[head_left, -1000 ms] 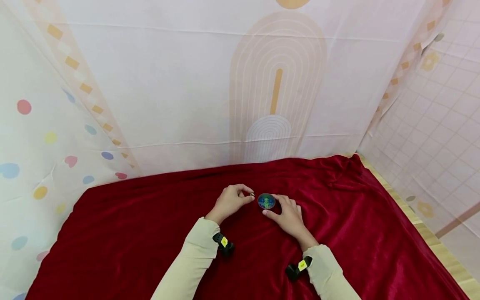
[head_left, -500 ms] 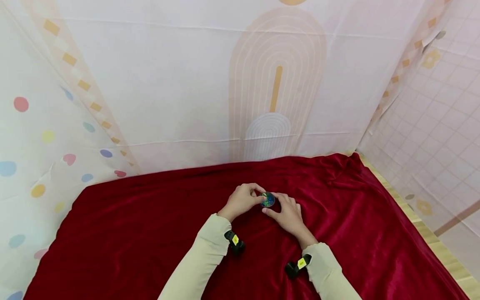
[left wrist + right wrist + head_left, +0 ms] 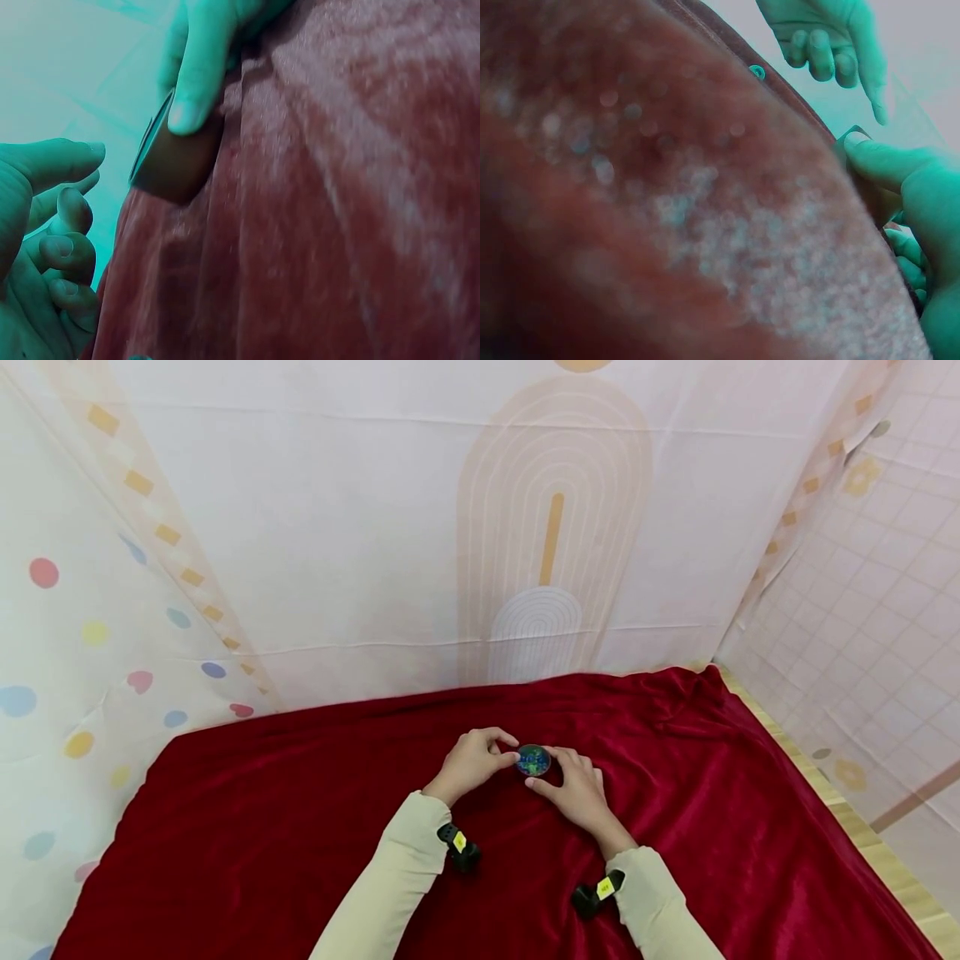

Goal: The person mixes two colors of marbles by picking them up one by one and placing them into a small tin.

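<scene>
A small round cup (image 3: 180,169) with a dark brown wall stands on the red cloth, tilted in the left wrist view. Small blue and green pieces (image 3: 533,762) fill it, too small to make out singly. My right hand (image 3: 576,789) holds the cup between thumb and fingers from the right side. My left hand (image 3: 472,764) is at the cup's left rim in the head view. Seen from the left wrist, its thumb and index finger are apart with nothing between them, the other fingers loosely bent.
Red velvet cloth (image 3: 315,827) with folds covers the table. A small teal ring (image 3: 757,72) lies on the cloth in the right wrist view. Printed curtains (image 3: 360,543) stand behind and at both sides. A pale table edge (image 3: 847,827) shows along the right.
My left hand came right with a small thing pinched, reached over the cup, then drew slightly back left, its fingers now parted. The right hand has kept its hold on the cup.
</scene>
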`<state>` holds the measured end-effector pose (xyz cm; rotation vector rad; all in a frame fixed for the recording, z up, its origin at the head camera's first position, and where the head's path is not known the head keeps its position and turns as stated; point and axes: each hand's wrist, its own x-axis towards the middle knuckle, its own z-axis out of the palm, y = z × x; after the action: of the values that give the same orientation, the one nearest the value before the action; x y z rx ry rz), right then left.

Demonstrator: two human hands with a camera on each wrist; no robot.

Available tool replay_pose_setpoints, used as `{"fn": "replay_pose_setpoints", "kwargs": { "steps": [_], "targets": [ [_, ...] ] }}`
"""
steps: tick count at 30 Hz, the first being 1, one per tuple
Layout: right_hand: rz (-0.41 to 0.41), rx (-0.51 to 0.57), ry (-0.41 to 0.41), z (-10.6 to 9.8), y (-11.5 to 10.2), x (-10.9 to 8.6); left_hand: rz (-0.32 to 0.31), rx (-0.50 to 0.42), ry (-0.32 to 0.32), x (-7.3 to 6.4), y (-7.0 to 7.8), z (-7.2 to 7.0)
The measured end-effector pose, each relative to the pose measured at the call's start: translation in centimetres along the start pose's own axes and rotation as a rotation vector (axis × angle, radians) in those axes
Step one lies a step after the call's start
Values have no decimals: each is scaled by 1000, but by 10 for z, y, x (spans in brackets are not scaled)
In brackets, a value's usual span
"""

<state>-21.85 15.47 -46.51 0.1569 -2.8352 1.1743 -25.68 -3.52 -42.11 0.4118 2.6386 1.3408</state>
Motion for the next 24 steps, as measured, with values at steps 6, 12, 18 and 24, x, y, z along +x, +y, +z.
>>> {"fn": "replay_pose_setpoints", "kwargs": {
  "steps": [6,12,18,24],
  "targets": [
    [-3,4,-3,2,2,0,-20,14,21,-4,-9,-11],
    [-1,3,-1,2,3,0,-39,22,46,-9,-17,-21],
    [0,1,1,1,3,1,-62,30,61,-15,-26,-27],
    [-3,5,5,1,4,0,-75,38,64,-20,-35,-30]
  ]
}}
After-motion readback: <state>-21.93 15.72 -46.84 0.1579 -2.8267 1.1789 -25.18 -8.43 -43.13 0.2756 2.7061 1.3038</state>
